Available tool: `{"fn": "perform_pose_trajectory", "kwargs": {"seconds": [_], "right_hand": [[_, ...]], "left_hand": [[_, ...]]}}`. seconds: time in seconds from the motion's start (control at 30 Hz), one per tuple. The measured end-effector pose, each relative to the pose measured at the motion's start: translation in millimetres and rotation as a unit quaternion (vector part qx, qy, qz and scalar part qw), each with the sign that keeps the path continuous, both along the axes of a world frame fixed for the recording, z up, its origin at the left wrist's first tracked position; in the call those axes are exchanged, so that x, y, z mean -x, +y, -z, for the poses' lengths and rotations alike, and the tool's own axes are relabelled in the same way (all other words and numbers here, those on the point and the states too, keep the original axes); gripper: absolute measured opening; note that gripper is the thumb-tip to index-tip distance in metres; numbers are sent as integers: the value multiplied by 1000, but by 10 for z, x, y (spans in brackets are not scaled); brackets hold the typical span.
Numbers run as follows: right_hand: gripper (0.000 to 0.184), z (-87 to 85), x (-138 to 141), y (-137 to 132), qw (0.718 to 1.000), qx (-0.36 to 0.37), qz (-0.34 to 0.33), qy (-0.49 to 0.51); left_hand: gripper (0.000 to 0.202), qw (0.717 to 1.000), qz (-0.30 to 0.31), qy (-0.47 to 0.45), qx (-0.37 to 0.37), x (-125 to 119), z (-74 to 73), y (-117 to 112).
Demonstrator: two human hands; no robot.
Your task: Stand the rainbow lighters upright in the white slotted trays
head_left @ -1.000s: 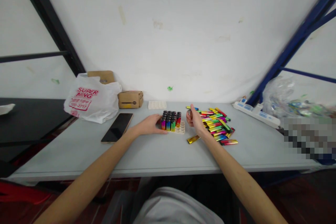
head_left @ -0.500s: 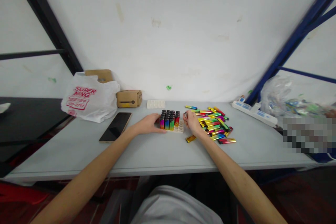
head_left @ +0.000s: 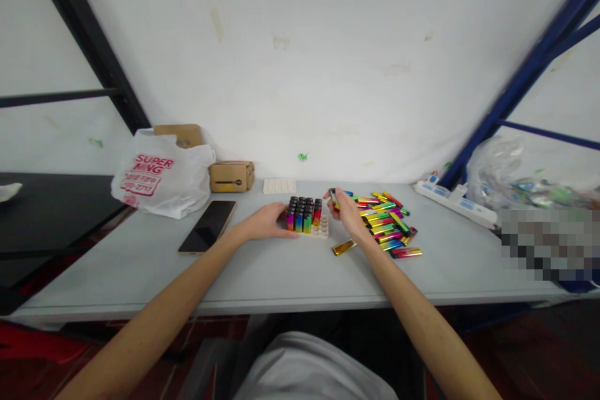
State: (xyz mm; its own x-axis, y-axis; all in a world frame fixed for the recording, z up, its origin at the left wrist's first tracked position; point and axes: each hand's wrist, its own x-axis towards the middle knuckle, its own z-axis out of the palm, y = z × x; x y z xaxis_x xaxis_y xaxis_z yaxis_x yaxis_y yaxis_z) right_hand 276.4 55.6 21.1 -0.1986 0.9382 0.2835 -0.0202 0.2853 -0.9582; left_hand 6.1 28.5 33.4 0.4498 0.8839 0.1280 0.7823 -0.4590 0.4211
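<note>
Scuffed white wall (head_left: 328, 75) fills most of the view, with a long grey table (head_left: 281, 275) running along it, so picture the tabletop as a clock with 12 at the wall. White shopping bag (head_left: 162, 175) sits at 10 o'clock, power strip (head_left: 454, 203) way out between 2 and 3, dark phone (head_left: 208, 227) flat at roughly 9, little cardboard box (head_left: 232, 176) between 10 and 11. Left hand (head_left: 268, 222) is at the 9 o'clock side of the pale tray (head_left: 322, 233), thumb along the near edge, loosely grasping it; right hand (head_left: 344, 207) is up at the tray's 2 o'clock, pinching what looks like a black-topped lighter (head_left: 332, 192). Tray itself is near the middle of the clock. Another pale gridded piece (head_left: 280, 186) lies flat just shy of 12. Progress-wise, I'd say this tray is past halfway: standing lighters (head_left: 299, 220) pack its 9 o'clock side, while bare cups show around its 4. Plenty left though, since a loose pile of lighters (head_left: 387, 225) sprawls at about 3, plus one gold lighter (head_left: 344, 248) off by itself toward 4. Can't count the pile, too much overlap.
</note>
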Motion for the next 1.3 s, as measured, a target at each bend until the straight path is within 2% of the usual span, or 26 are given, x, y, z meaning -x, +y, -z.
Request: {"fn": "perform_pose_trajectory", "kwargs": {"seconds": [0.13, 0.23, 0.3, 0.57, 0.7, 0.9, 1.07, 1.2, 1.3], "right_hand": [[54, -54, -46, -52, 991, -107, 31, -77], [47, -115, -75, -97, 970, -201, 56, -124], [44, -146, -103, -115, 959, -233, 60, -149], [40, -129, -240, -114, 973, -175, -26, -150], [33, -129, -268, -130, 962, -175, -56, -201], [30, -161, -291, -147, 957, -135, -118, -229], [29, -166, -316, -127, 937, -149, -125, -291], [35, -218, -457, -125, 925, -97, -195, -310], [33, -307, -613, -163, 913, -99, -221, -330]], "left_hand": [[71, 1000, 2, -7, -1, -8, -4, -6], [72, 1000, 3, -4, 0, -5, 4, 0], [74, 1000, 6, -4, -1, 2, 15, 7], [74, 1000, 7, 4, -5, 13, 27, 12], [73, 1000, 1, -1, -4, 1, 6, -8], [73, 1000, -5, -9, -3, -4, 4, -14], [72, 1000, 0, -12, -3, -3, 4, -10], [73, 1000, -1, -11, -5, 0, 13, -3], [74, 1000, 1, -6, -10, 12, 38, 14]]}}
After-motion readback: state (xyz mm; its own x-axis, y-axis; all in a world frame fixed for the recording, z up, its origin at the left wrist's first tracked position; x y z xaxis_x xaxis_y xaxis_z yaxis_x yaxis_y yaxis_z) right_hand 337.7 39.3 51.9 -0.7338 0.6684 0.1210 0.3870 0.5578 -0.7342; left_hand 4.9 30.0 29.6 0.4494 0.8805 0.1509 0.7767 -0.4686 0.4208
